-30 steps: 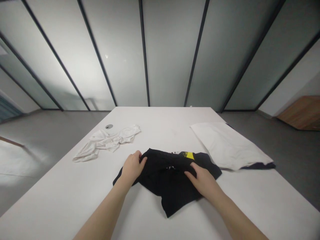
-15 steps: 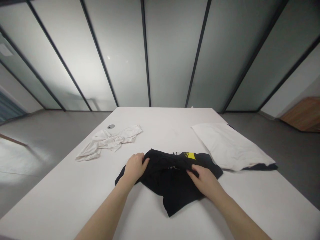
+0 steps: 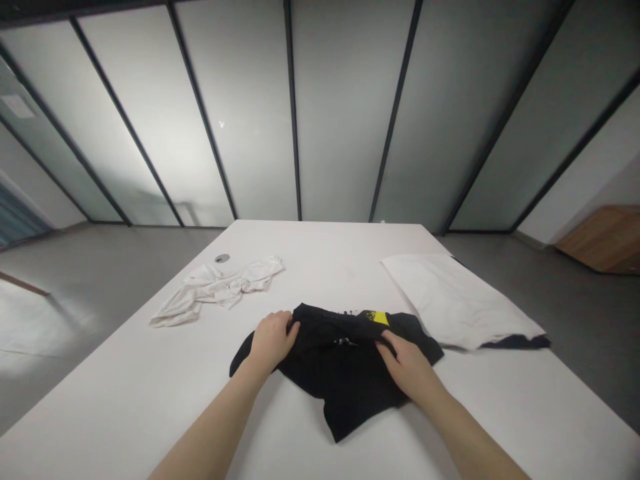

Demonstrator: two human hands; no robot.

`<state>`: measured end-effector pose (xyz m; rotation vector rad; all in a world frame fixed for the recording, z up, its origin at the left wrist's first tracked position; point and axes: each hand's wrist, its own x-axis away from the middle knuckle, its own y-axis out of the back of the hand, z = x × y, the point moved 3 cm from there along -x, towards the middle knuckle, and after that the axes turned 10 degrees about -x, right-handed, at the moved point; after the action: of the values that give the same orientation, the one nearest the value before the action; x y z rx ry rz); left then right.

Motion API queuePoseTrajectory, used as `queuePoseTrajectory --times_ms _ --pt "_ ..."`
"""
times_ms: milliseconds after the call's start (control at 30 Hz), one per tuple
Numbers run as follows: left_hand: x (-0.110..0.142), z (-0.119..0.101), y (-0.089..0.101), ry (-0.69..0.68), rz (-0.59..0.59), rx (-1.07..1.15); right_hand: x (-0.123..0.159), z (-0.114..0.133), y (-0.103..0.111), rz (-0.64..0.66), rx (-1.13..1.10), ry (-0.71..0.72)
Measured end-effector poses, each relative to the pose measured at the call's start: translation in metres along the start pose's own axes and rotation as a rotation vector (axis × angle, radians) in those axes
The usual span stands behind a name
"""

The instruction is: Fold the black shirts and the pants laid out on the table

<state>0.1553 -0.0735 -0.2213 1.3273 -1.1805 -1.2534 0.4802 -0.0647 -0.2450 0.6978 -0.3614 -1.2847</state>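
Note:
A crumpled black garment (image 3: 345,373) with a yellow patch lies in the middle of the white table (image 3: 125,400). My left hand (image 3: 270,340) is closed on the garment's left upper edge, fingers curled into the cloth. On the right part of the same garment rests my right hand (image 3: 407,367), its fingers bent and pinching a fold near the middle.
A crumpled white garment (image 3: 217,288) lies at the table's left near a round cable hole (image 3: 222,258). A folded white garment (image 3: 457,300) sits on a dark one at the right edge. Glass partitions stand behind the table; a wooden cabinet (image 3: 605,237) is far right.
Both hands have stayed on the black garment, shifting slightly and gathering its upper edge. The view has tilted a little.

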Motion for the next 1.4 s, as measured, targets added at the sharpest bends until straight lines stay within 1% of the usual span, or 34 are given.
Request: queuePoseTrajectory --times_ms 200,533,1133,1400 --pt "-0.0008 -0.0015 -0.0036 -0.007 -0.009 -0.001 0.0008 0.0001 0.0001 0.016 0.024 -0.003" --pt "0.0013 -0.0033 0.001 -0.013 0.004 -0.008 0.002 0.0038 0.0016 0.036 0.039 0.02" --pt "0.0019 -0.0023 -0.0011 -0.021 -0.03 -0.022 0.0038 0.0052 0.0002 0.043 0.019 0.035" --pt "0.0012 -0.0035 0.0006 -0.012 -0.015 -0.03 0.0031 0.0052 0.0009 0.04 0.015 0.049"
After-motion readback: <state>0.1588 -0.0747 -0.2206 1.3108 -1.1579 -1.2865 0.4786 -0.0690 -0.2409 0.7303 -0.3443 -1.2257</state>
